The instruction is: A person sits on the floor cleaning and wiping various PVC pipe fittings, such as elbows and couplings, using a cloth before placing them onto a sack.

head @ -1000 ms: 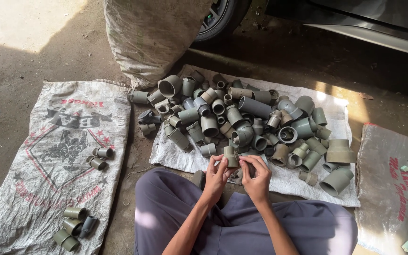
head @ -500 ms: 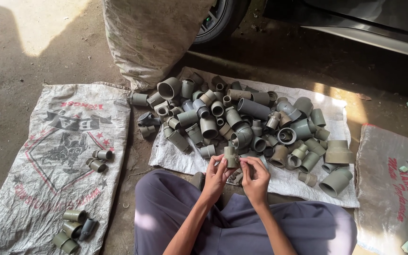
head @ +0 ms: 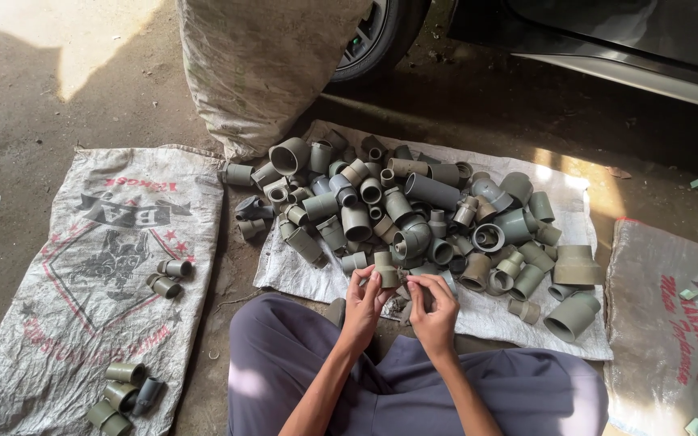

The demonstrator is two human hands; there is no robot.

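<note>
Sackcloth (head: 300,274) ahead, pipe fitting (head: 386,270) pinched between left fingers (head: 367,284)

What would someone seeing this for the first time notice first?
The big heap of grey pipe fittings on a white cloth, straight ahead of the seated person. At its near edge the left hand holds up a small tee fitting while the right hand picks at it.

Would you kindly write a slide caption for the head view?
Both hands, left hand and right hand, hold one pipe fitting beside a pile of fittings.
</note>
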